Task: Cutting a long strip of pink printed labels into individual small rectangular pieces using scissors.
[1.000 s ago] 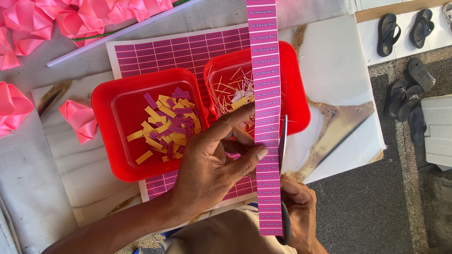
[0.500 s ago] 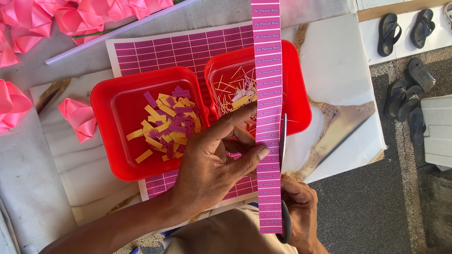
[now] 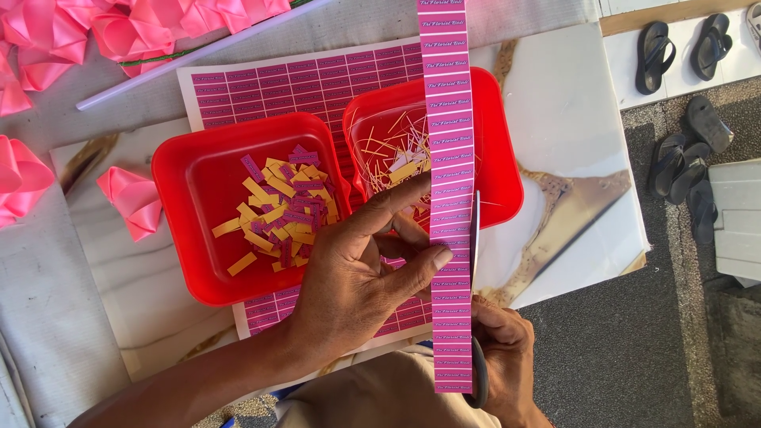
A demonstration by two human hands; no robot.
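My left hand [image 3: 361,273] pinches a long magenta strip of labels [image 3: 449,143] between thumb and fingers, holding it upright over the trays. My right hand [image 3: 503,357] grips a pair of scissors [image 3: 476,238] whose blades run up along the strip's right edge. Under the strip sits a red tray [image 3: 499,170] of thin paper slivers. To its left another red tray [image 3: 194,230] holds several cut magenta and yellow label pieces [image 3: 281,210]. Both trays rest on a magenta label sheet [image 3: 277,83].
Pink ribbon bows [image 3: 131,198] lie at the left and along the top left [image 3: 119,28]. A white rod [image 3: 198,51] lies diagonally near them. The marble-patterned board [image 3: 571,135] ends at the right, where sandals [image 3: 686,51] sit on the floor.
The strip has slid slightly to the right and the scissors' blades sit a little further along its edge. My hands have hardly shifted.
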